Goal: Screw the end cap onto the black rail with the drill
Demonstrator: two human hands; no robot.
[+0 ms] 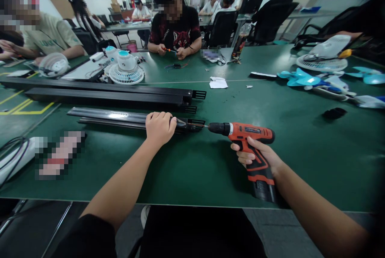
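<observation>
A red and black cordless drill [252, 131] is held in my right hand [264, 155], its fingers wrapped round the grip. The drill points left, and its thin bit reaches the slotted end piece [197, 124] of a black metal profile [111, 114] lying on the green table. Whether the bit touches a screw there is too small to tell. My left hand [161, 129] is closed over the profile near that end, pressing it from above. Just behind lie longer black profiles [105, 96] with similar slotted ends.
Fan parts [126, 69] stand at the back left, and blue fan blades [300, 77] lie at the right. White paper [218, 82] is mid-table. A person [176, 29] sits opposite with an orange tool. A white object with cables [21, 157] is at the left.
</observation>
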